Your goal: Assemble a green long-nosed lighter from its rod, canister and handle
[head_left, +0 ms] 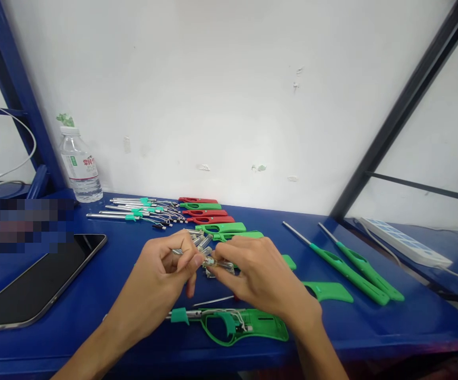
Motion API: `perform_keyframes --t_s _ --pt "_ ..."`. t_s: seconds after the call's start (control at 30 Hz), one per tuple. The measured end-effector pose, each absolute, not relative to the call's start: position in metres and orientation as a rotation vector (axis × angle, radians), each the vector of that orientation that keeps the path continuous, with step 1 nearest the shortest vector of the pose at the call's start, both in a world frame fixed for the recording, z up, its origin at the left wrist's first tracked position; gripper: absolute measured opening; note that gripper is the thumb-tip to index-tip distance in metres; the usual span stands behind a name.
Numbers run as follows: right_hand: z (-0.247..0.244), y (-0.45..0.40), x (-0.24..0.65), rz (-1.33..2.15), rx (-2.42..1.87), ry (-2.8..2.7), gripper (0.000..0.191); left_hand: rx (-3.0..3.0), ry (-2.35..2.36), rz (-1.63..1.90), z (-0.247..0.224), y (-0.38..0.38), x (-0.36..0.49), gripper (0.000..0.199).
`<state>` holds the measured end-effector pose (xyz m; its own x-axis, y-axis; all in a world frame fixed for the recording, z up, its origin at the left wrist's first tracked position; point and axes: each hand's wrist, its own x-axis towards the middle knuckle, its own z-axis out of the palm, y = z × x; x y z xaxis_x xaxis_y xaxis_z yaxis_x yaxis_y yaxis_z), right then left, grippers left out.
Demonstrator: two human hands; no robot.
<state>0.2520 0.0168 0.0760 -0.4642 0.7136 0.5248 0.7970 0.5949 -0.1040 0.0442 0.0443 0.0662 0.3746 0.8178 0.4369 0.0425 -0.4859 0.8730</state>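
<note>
My left hand (161, 269) is closed in a pinch, its thumb and finger at the near end of a small clear lighter fuel tank (219, 263). A bit of silver shows between those fingers, too small to name. My right hand (258, 269) grips the tank from the other side. Behind the fingertips lies a pile of similar clear tanks (202, 241), partly hidden. Below the hands, an open green lighter half-shell (270, 324) rests on the table, with a metal tube, teal trigger (229, 322) and thin wires inside. A thin metal rod (213, 301) lies just above it.
Metal tubes with teal parts and wires (134, 210) lie at the back left, beside red and green shells (209, 213). Two assembled green lighters (355, 269) are on the right, near a power strip (405, 243). A phone (43, 285) and water bottle (80, 169) stand left.
</note>
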Motion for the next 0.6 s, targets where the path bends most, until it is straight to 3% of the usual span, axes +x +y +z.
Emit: perform_keyframes --t_s 0.6 --pt "0.0744 0.0176 0.247 -0.289 -1.196 -2.31 0.032 1.78 0.851 1.267 0.066 0.0393 0.0507 0.047"
